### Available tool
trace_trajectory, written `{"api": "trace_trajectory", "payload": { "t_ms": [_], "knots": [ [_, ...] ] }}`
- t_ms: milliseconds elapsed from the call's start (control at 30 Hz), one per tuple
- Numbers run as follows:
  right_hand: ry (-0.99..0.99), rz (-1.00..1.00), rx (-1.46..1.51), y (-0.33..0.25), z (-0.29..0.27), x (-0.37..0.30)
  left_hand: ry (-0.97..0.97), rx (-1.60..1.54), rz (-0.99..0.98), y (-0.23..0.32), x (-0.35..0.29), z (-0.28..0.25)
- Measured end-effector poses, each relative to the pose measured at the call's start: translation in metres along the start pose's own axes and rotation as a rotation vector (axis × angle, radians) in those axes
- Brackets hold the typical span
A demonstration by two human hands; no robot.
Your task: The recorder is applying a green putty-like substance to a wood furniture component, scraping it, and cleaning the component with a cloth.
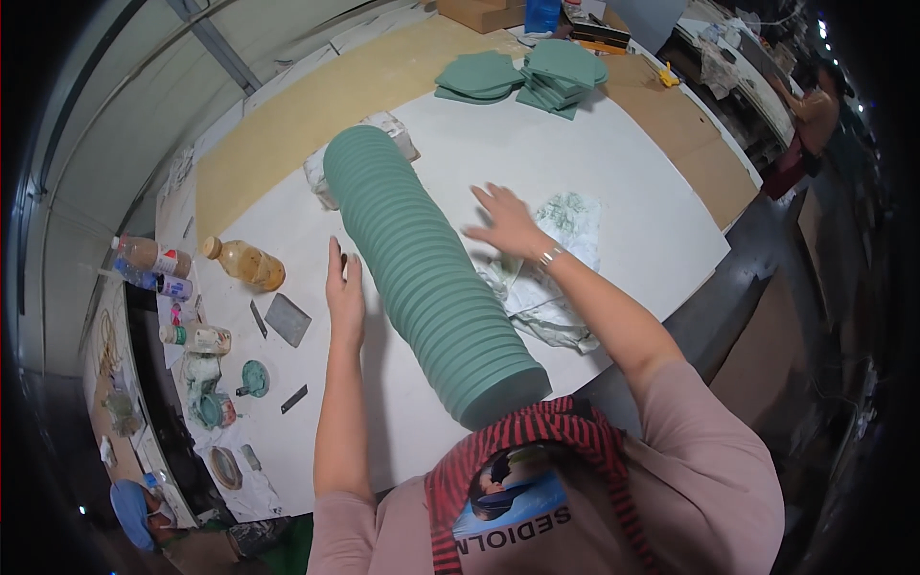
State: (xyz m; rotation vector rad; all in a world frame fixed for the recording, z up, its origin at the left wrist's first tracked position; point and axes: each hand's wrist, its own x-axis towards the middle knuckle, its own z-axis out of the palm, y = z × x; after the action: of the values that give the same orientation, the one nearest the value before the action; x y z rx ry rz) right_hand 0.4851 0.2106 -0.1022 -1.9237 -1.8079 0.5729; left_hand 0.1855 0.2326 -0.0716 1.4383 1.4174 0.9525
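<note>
A long row of round green discs (422, 259) lies on its side across the white table. Its far end rests by a white wrapped block (316, 180), and its near end reaches my striped apron. To the left of the row, my left hand (346, 292) is held upright with fingers stretched out and nothing visible in it. My right hand (508, 225) hovers right of the row, fingers spread and empty, beside a crumpled white cloth (565, 240) with green smears.
Two piles of flat green pieces (477, 75) sit at the far side. On the left are a bottle of yellowish liquid (247, 264), a grey flat plate (287, 320), green-stained pots (213, 407) and other bottles. Another person (813, 115) is at the far right, another at lower left.
</note>
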Motion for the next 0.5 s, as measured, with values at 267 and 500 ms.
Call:
{"api": "trace_trajectory", "payload": {
  "t_ms": [267, 500],
  "knots": [
    [0.246, 0.312, 0.13, 0.073, -0.031, -0.134, -0.039, -0.104, -0.063, 0.007, -0.116, -0.023],
    [-0.042, -0.214, 0.973, -0.129, -0.074, -0.163, -0.284, -0.027, 0.529, 0.095, -0.166, 0.039]
  ]
}}
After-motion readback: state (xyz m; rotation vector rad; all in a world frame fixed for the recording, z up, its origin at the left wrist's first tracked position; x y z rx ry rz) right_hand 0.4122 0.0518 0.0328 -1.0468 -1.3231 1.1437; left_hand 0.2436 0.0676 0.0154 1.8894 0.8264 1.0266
